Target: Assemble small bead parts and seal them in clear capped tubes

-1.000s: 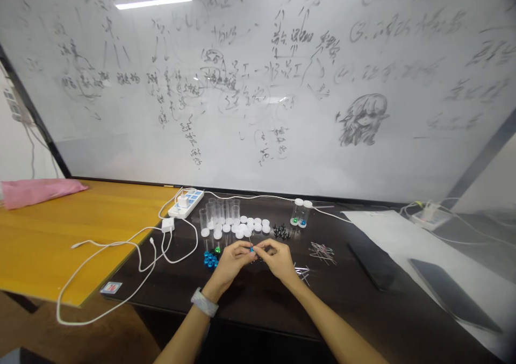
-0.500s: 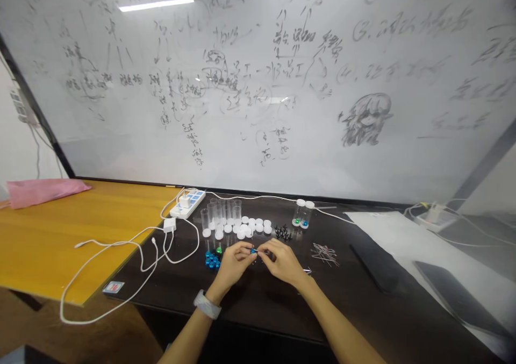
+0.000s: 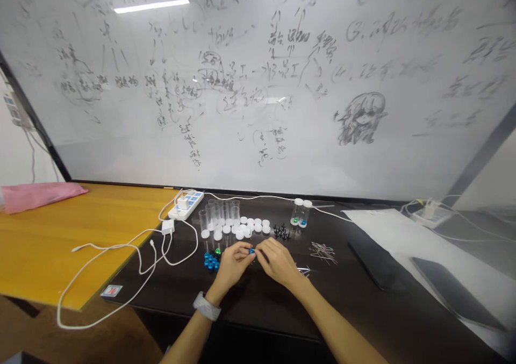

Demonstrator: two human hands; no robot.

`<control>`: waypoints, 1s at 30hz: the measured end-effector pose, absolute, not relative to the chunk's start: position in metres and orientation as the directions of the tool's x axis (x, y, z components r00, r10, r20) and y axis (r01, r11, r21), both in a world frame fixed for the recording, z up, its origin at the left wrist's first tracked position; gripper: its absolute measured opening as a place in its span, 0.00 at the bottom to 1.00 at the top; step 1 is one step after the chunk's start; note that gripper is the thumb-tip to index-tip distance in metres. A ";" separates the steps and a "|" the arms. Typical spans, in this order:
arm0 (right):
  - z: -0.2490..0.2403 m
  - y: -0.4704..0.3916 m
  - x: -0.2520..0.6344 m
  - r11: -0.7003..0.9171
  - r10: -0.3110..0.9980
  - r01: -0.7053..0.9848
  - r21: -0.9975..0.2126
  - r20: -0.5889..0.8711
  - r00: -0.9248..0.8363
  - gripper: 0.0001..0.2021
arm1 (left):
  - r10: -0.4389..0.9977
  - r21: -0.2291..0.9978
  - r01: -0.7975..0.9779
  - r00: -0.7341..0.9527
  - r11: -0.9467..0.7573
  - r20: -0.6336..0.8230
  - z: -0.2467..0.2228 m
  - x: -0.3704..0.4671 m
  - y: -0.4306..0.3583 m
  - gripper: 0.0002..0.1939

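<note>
Left hand (image 3: 234, 264): fingers pinching a small blue bead (image 3: 251, 251) above the dark desk (image 3: 338, 305). Right hand (image 3: 277, 260): fingertips just beside the bead; whether they grip anything, cannot tell. Desk surface glossy, meeting a yellow desk (image 3: 121, 211) at left; marked-up whiteboard (image 3: 242, 162) behind. Bead partly covered by fingers; silvery rods (image 3: 305, 270) partly hidden by right hand; clear tubes (image 3: 224, 213) overlap, count uncertain.
</note>
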State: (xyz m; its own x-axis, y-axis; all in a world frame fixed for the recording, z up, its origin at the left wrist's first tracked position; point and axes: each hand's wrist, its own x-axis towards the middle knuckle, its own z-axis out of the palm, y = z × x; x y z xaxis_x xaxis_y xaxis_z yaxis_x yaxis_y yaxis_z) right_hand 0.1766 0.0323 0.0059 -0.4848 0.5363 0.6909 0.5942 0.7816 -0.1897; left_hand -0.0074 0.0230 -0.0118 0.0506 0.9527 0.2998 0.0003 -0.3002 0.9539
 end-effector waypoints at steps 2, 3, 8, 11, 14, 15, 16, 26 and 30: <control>0.008 0.030 0.177 0.794 0.535 0.575 -0.199 0.678 -0.504 0.09 | 0.951 0.952 0.017 0.061 -0.304 0.303 -0.011 -0.007 0.022 0.16; 0.009 0.030 0.178 0.799 0.536 0.564 -0.208 0.673 -0.510 0.08 | 0.951 0.952 0.025 0.066 -0.305 0.302 -0.011 -0.007 0.022 0.16; 0.008 0.032 0.181 0.797 0.569 0.516 -0.313 0.675 -0.469 0.10 | 0.952 0.950 0.061 0.054 -0.306 0.303 -0.010 -0.007 0.022 0.15; 0.007 0.033 0.181 0.781 0.594 0.511 -0.359 0.682 -0.428 0.09 | 0.952 0.952 0.043 0.039 -0.304 0.302 -0.011 -0.007 0.023 0.16; 0.009 0.033 0.181 0.786 0.573 0.532 -0.315 0.693 -0.437 0.08 | 0.954 0.955 0.014 0.034 -0.297 0.297 -0.013 -0.007 0.024 0.17; 0.009 0.033 0.180 0.790 0.562 0.540 -0.290 0.697 -0.446 0.09 | 0.954 0.955 0.010 0.034 -0.297 0.297 -0.014 -0.007 0.024 0.17; 0.010 0.033 0.180 0.792 0.551 0.549 -0.267 0.699 -0.455 0.09 | 0.954 0.955 0.009 0.037 -0.297 0.297 -0.014 -0.007 0.024 0.17; 0.001 0.036 0.176 0.763 0.554 0.615 -0.201 0.693 -0.461 0.12 | 0.949 0.948 0.065 0.051 -0.313 0.310 -0.015 -0.008 0.024 0.15; 0.003 0.033 0.177 0.783 0.560 0.576 -0.236 0.670 -0.488 0.10 | 0.948 0.945 0.075 0.064 -0.318 0.313 -0.016 -0.008 0.025 0.16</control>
